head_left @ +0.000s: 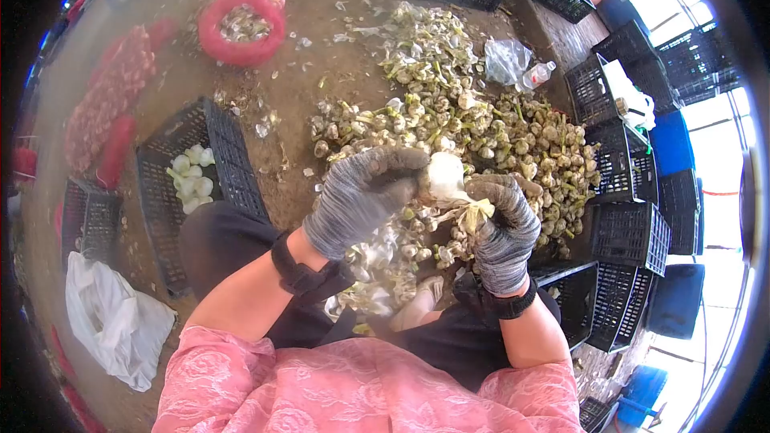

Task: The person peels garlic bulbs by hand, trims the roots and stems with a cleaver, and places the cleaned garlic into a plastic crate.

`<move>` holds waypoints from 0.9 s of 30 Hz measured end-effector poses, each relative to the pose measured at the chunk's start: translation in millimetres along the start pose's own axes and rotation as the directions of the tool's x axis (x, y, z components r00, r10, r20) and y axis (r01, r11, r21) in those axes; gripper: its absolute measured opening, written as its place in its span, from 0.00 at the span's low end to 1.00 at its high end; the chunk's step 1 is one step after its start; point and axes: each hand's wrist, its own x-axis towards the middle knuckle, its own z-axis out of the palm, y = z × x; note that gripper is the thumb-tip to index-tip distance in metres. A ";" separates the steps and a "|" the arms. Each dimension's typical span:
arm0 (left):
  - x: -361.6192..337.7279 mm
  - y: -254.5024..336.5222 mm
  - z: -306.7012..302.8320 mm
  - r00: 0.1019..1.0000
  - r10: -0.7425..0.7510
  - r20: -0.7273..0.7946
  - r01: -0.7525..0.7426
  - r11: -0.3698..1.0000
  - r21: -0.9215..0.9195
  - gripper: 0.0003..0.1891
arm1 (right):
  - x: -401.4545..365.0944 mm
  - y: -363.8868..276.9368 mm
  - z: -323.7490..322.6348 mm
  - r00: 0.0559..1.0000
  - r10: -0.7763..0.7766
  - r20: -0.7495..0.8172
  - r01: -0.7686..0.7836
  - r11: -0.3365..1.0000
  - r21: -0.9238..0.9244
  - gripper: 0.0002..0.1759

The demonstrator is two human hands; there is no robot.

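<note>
A whitish garlic bulb [443,176] is held up between my two gloved hands, over the heap. Fingers and thumb of my left hand [358,197] close on the bulb's left side. My right hand [507,228] grips its other end, where loose yellowish skin or stem [476,212] sticks out. Beneath and beyond them spreads a big pile of unpeeled garlic [553,180], with stems still on many bulbs. Shed skins [373,269] lie between my legs. At my left, a black crate [238,160] contains several clean white garlic bulbs [191,179].
Red mesh sacks [112,104] and a rolled-down red mesh bag [215,50] stand at the left. A white plastic sack [116,321] lies below them. Stacked black crates [630,232] line the right. A plastic bottle [539,74] lies by a clear bag [506,61] behind the heap.
</note>
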 end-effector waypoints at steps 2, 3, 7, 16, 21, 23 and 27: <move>-2.8 3.8 5.9 0.999 0.003 -0.032 -0.004 0.999 -0.043 0.18 | -0.7 1.2 1.5 1.000 -0.019 -0.002 0.019 1.000 0.025 0.12; -3.5 6.4 9.3 0.998 0.001 -0.063 -0.006 0.996 -0.085 0.18 | -1.4 1.4 2.6 0.999 -0.035 -0.006 0.035 0.998 0.052 0.12; -1.0 15.6 12.7 0.975 0.215 -0.053 -0.171 0.881 0.441 0.17 | -4.8 -0.5 8.6 0.992 -0.121 0.033 0.122 0.991 -0.053 0.13; -0.9 7.1 6.3 0.992 -0.021 -0.123 0.031 0.996 0.081 0.16 | -8.6 5.9 12.0 0.998 0.048 -0.047 -0.041 0.988 0.152 0.15; -1.4 7.0 10.3 0.973 0.203 -0.110 -0.150 0.918 0.367 0.15 | -9.2 3.6 16.1 0.997 0.067 -0.040 -0.061 0.991 0.121 0.17; -1.7 6.8 6.5 0.980 0.183 -0.080 -0.141 0.917 0.373 0.13 | -10.3 3.8 16.5 0.999 0.036 -0.027 -0.032 0.993 0.111 0.18; 0.4 12.5 2.7 0.992 0.113 -0.056 -0.093 0.956 0.279 0.12 | -11.2 -0.8 14.2 0.958 0.284 -0.029 -0.256 0.900 0.353 0.15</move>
